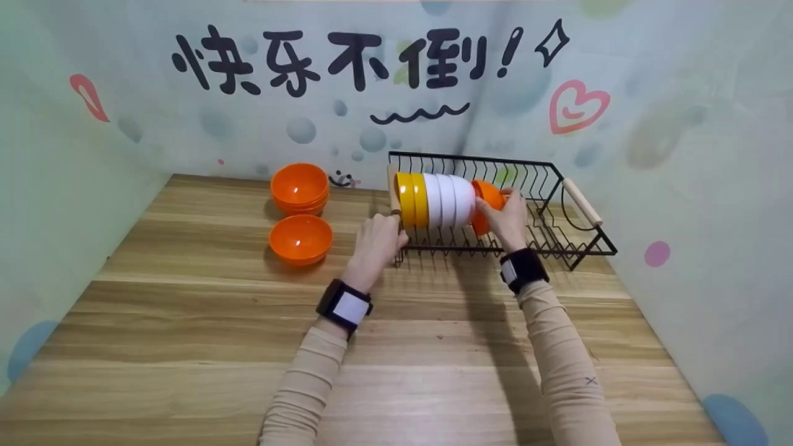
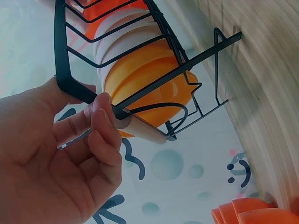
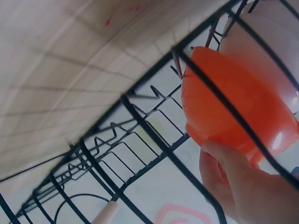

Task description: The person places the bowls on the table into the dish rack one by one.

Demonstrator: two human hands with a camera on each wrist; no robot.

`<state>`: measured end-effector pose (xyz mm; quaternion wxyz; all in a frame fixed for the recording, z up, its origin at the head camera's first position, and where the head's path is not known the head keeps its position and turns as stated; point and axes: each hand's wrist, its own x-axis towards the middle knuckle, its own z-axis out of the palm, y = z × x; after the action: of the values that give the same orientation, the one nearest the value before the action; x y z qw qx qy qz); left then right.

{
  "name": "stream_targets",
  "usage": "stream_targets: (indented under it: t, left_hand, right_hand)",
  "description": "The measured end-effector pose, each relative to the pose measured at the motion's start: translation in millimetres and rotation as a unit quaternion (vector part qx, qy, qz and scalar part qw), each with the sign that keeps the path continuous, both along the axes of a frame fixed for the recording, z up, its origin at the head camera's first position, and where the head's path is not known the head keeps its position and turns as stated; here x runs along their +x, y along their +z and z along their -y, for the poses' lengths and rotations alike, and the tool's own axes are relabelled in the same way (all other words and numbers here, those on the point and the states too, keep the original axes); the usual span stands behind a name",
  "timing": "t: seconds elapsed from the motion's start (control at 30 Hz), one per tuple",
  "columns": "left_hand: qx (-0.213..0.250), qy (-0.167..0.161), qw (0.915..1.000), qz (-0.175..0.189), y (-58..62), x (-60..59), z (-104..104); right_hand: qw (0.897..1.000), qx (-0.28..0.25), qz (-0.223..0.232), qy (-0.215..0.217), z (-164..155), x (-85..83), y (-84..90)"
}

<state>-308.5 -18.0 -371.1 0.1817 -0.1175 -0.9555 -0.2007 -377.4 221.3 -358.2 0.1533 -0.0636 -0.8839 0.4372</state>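
Note:
A black wire dish rack (image 1: 582, 253) holds a row of bowls on their sides: yellow bowls (image 1: 406, 199) at the left end, then white bowls (image 1: 447, 201), then an orange bowl (image 1: 488, 193). My right hand (image 1: 507, 217) grips that orange bowl, which stands next to the last white one; the right wrist view shows fingers at its base (image 3: 233, 107). At the rack's left front corner my left hand (image 1: 378, 241) pinches the black frame, thumb and fingers meeting on it in the left wrist view (image 2: 74, 149).
On the table (image 1: 217, 310) left of the rack stands a stack of orange bowls (image 1: 299, 186), with a single orange bowl (image 1: 301, 240) in front of it. The rack has a wooden handle (image 1: 582, 202) at its right end. A printed cloth (image 1: 347, 124) hangs behind.

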Motion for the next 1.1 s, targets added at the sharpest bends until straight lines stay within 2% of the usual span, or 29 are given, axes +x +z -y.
stream_targets:
  t: [0.13, 0.37, 0.57, 0.9, 1.1]
  left_hand:
    - [0.0, -0.008, 1.0, -0.001, -0.2, 1.3, -3]
    - [-0.002, -0.008, 0.9999, 0.009, 4.0, 0.5, -3]
    - [0.0, -0.009, 1.0, 0.003, 3.9, 0.8, -2]
    - [0.001, -0.011, 0.9996, -0.025, 1.2, 1.5, 1]
    - [0.008, -0.009, 0.9999, -0.01, 0.5, 0.2, 2]
  right_hand:
    - [1.0, 0.003, 0.003, -0.008, -2, -2.7, 0.4]
    - [0.999, 0.008, -0.034, -0.011, 3, -5.1, 2.3]
    - [0.999, 0.008, -0.042, -0.017, 6, -6.4, 2.1]
    - [0.997, 0.057, -0.034, 0.027, 9, -8.1, -1.1]
    - [0.995, 0.079, -0.02, 0.053, 11, -8.0, -1.2]
